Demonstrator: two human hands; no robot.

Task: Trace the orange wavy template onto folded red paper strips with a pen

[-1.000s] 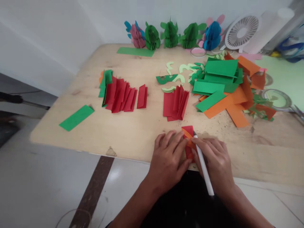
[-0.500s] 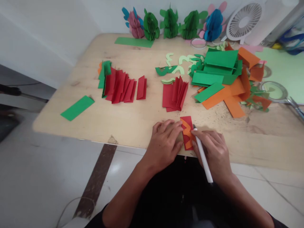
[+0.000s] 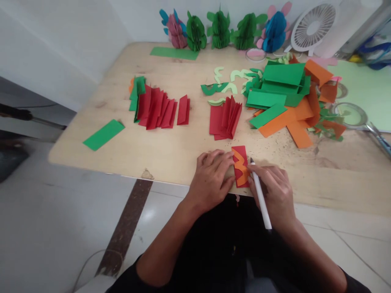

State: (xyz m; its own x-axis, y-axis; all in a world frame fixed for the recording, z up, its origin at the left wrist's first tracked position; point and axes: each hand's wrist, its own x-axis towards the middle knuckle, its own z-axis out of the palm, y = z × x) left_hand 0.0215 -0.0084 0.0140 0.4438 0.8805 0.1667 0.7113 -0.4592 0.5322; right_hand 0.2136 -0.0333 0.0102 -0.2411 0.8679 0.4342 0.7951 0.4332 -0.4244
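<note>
A red paper rectangle (image 3: pixel 240 149) lies near the table's front edge, with a wavy orange paper cutout (image 3: pixel 241 167) on top of it. My left hand (image 3: pixel 210 179) rests at its left side, fingers spread and fingertips touching the paper's edge. In the closed fingers of my right hand (image 3: pixel 275 191) is a white marker (image 3: pixel 262 203) with a dark tip. The tip points up and away, just right of the red paper and apart from it. Fingers of the right hand touch the paper's right edge.
Folded red papers (image 3: pixel 225 120) stand beyond my hands, with more red folds (image 3: pixel 157 108) to the left. Green folded papers (image 3: pixel 275 97) and orange papers (image 3: pixel 299 132) are heaped at right, near a tape roll (image 3: pixel 350 114) and scissors (image 3: pixel 378 138). Paper figures (image 3: pixel 220 30) and a fan (image 3: pixel 314 28) line the wall.
The marker tip has moved slightly away from the red paper's right edge. My left hand stays in place on the paper. The whole view has shifted a little.
</note>
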